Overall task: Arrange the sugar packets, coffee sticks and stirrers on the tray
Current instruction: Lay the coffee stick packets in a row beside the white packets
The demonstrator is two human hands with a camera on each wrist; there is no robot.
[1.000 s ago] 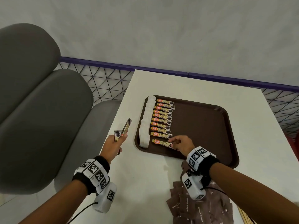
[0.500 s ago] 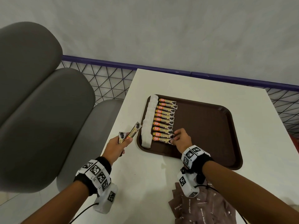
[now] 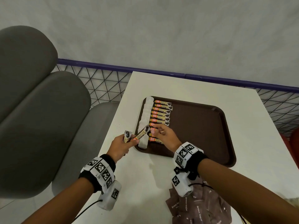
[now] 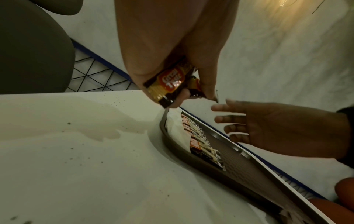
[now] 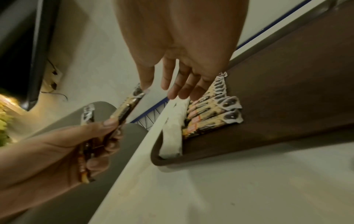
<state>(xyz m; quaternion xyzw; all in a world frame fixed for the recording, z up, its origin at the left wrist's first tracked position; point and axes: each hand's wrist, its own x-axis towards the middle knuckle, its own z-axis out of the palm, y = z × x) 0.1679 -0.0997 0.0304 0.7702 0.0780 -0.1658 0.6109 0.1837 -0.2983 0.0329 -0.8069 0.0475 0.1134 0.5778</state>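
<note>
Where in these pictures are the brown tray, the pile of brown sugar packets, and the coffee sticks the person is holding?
brown tray (image 3: 202,126): head view, bare middle of its floor.
brown sugar packets (image 3: 199,210): head view, middle of the pile on the table.
coffee sticks (image 3: 141,133): head view, middle of the raised one in the left hand (image 3: 120,147).

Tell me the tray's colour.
Dark brown; the tray shows best in the head view.

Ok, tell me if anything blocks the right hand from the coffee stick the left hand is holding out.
Nothing visible does. The right hand is open, its fingertips beside the tip of the coffee stick held by the left hand.
</note>
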